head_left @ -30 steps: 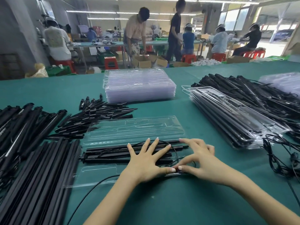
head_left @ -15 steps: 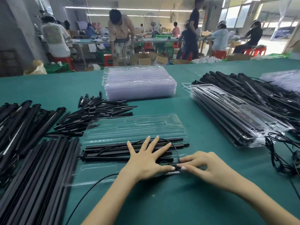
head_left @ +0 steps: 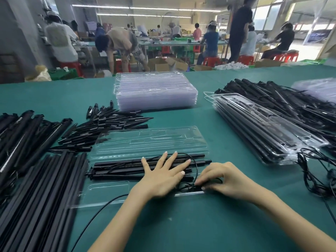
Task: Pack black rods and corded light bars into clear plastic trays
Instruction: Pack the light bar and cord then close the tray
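A: Where does the job stand?

B: The open clear plastic clamshell tray (head_left: 151, 142) lies on the green table (head_left: 218, 224) just in front of the person. Its near half already carries several long black rods and light bars (head_left: 127, 167) laid side by side. The thin black cord (head_left: 195, 166) loops over them, and part of it still trails off the tray's near edge.

A: And the hands?

B: The left hand (head_left: 161, 174) is spread flat, fingers splayed, pressing the bars down. The right hand (head_left: 223, 177) has its fingertips pressed together, pinching the bunched cord at the tray's right end. I'd judge this as tucking the cord in; closing the lid is left.

A: The rest?

B: A pile of filled trays (head_left: 263, 130) sits to the right. A stack of empty clear trays (head_left: 156, 91) waits beyond, and loose black rods (head_left: 36, 188) and short black spikes (head_left: 109, 122) lie to the left. Plenty remains.

A: Any writing?

B: None I can read.
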Tool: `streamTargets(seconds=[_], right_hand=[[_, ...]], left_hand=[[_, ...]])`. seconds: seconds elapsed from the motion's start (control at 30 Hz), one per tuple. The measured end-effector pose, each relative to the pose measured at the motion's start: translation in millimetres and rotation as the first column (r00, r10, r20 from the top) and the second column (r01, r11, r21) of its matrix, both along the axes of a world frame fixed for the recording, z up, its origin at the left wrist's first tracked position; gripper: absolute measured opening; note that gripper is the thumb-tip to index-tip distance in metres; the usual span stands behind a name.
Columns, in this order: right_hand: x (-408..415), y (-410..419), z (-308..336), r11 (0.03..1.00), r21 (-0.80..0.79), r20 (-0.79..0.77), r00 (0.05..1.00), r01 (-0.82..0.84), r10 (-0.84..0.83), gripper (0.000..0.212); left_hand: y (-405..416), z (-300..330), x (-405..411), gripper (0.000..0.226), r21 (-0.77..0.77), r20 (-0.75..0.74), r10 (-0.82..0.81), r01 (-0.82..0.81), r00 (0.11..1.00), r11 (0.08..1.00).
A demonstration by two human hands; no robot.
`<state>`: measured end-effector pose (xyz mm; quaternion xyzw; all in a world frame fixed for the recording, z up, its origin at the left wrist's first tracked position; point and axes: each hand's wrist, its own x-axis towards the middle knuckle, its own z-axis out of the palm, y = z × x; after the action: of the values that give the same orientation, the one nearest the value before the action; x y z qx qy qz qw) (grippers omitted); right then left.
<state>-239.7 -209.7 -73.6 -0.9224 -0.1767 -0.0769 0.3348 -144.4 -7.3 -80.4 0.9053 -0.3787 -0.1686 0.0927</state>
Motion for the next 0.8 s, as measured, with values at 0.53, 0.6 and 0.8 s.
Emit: streamTargets(seconds=[0.53,0.6,0.8], right_hand=[[0,2,-3,0.999,0.027,0.044,0.998,-0.046,0.045,0.017],[2,4,-1,0.998,0.043,0.031,0.998,-0.052,0.051,0.020],[4,2,-2,0.961,0.266,-0.177,0.984,0.074,-0.027,0.030]], left_hand=[[9,-4,0,0.058,-0.149,-0.012,0.013,-0.014,1.000,0.989],[9,-4,1,0.058,-0.158,-0.005,0.016,-0.016,1.000,0.987],[4,-5,-3,0.044,-0.088,-0.002,0.011,-0.011,1.000,0.996]])
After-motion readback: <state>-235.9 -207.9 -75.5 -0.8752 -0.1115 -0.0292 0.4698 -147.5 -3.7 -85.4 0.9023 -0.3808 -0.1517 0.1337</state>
